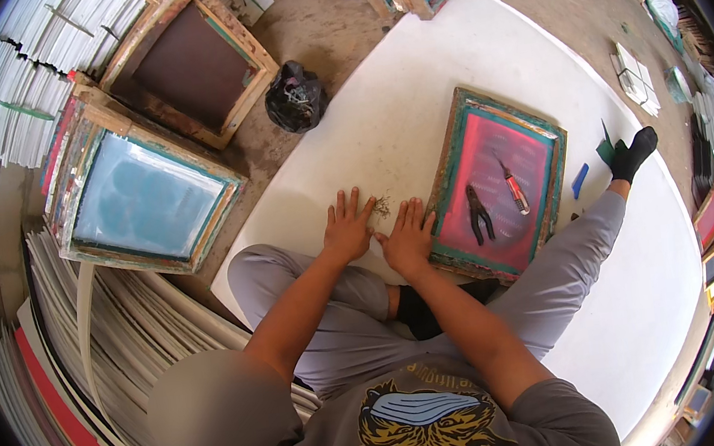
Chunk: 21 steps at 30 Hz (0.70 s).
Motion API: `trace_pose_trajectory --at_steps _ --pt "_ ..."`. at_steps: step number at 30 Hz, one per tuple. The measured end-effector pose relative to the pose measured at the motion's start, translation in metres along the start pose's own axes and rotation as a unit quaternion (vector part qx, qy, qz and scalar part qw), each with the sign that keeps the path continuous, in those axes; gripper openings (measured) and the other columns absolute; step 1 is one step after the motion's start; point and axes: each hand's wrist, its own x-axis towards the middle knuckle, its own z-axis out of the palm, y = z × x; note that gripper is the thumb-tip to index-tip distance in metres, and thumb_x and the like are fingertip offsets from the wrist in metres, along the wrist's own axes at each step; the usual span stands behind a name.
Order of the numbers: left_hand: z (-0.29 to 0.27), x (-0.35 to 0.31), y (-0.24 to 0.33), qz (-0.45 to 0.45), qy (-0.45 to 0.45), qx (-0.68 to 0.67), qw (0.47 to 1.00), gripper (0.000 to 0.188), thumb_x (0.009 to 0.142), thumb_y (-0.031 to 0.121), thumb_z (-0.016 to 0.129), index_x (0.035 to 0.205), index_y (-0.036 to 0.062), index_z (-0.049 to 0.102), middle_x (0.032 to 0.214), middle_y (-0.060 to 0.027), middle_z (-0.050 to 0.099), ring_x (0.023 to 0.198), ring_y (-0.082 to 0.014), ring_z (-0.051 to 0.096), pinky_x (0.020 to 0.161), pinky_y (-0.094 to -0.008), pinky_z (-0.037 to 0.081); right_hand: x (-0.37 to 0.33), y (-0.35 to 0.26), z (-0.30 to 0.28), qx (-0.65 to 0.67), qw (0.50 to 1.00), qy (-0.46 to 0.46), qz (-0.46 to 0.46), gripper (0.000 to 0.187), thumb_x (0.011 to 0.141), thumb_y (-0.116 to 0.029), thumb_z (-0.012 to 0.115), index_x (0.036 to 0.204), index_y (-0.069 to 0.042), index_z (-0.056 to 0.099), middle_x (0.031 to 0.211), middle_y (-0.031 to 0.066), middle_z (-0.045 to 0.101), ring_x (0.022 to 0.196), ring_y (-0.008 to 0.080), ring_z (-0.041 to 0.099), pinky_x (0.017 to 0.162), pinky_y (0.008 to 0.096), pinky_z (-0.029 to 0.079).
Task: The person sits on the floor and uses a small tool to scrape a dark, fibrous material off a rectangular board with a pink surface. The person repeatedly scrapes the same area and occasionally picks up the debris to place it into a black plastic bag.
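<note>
My left hand [347, 228] lies palm down on a large white sheet [350, 150], its fingers spread. Close beside it, my right hand [407, 237] rests flat too, with the two thumbs almost meeting. Just beyond the fingertips sits a small heap of dark, thin bits [382, 207], perhaps staples or wire scraps. Right of my right hand is a wooden screen-printing frame [445, 158] with pink mesh. On its mesh lie a pair of dark pliers [480, 213] and a screwdriver [516, 192] with a red and clear handle. Neither hand holds anything.
A blue strip [580, 181] and a green piece [606, 146] lie near my outstretched foot [634, 155]. At left stand more screen frames [144, 200] and stacked boards [151, 312]. A black plastic bag [295, 97] sits on the floor past the sheet's edge.
</note>
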Motion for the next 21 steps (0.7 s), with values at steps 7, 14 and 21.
trace_pose_trajectory --at_steps 7,14,21 --pt "0.009 0.005 -0.009 -0.008 0.032 0.002 0.999 0.075 0.099 0.032 0.060 0.164 0.0232 0.025 0.172 -0.0182 0.008 0.157 -0.0456 0.008 0.123 -0.0607 0.019 0.007 -0.017 0.017 0.042 0.996 0.074 -0.019 0.085 0.101 -0.050 0.052 0.160 0.005 0.025 0.168 0.0213 0.022 0.158 0.0364 0.011 0.123 0.0627 0.009" --pt "0.004 0.012 -0.011 -0.014 0.071 -0.020 0.997 0.071 0.097 0.028 0.063 0.161 0.0284 0.033 0.171 -0.0183 0.014 0.155 -0.0481 0.013 0.121 -0.0611 0.023 0.032 -0.006 0.010 0.087 0.990 0.079 -0.074 0.082 0.100 -0.048 0.054 0.159 0.001 0.029 0.167 0.0206 0.024 0.157 0.0371 0.016 0.122 0.0617 0.015" --pt "0.005 0.007 -0.013 -0.002 0.068 -0.015 0.998 0.066 0.098 0.024 0.061 0.159 0.0358 0.038 0.171 -0.0170 0.015 0.155 -0.0490 0.013 0.121 -0.0605 0.024 -0.016 0.002 0.002 0.059 0.989 0.061 -0.124 0.079 0.100 -0.046 0.054 0.159 0.000 0.031 0.167 0.0207 0.025 0.156 0.0348 0.019 0.122 0.0616 0.016"
